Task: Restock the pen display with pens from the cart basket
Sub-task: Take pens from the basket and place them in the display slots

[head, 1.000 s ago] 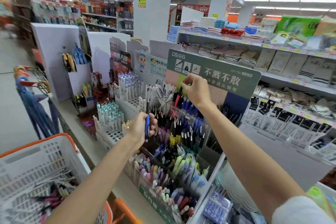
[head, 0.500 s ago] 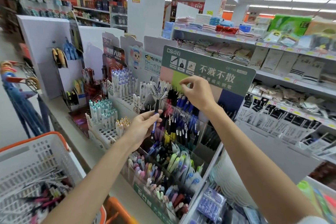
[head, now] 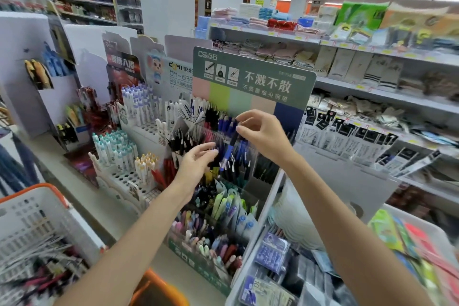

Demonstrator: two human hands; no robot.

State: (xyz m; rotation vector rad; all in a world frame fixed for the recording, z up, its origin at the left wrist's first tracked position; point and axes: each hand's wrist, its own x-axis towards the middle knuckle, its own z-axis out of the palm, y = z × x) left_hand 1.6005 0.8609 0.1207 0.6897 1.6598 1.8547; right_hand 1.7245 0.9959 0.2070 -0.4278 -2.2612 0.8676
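Right hand [head: 260, 131] pinches pen [head: 227, 156]; left hand [head: 196, 164] relaxed

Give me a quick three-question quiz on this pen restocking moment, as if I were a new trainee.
1. True or false: the left hand is reaching into the cart basket.
2. Where does the cart basket sit in the head view? A) lower left B) upper right C) behind the green header
3. Fill in: the right hand pinches the top of a ____ pen in front of the pen display.

Key: 1 false, it hovers open by the display; 2 A; 3 blue.
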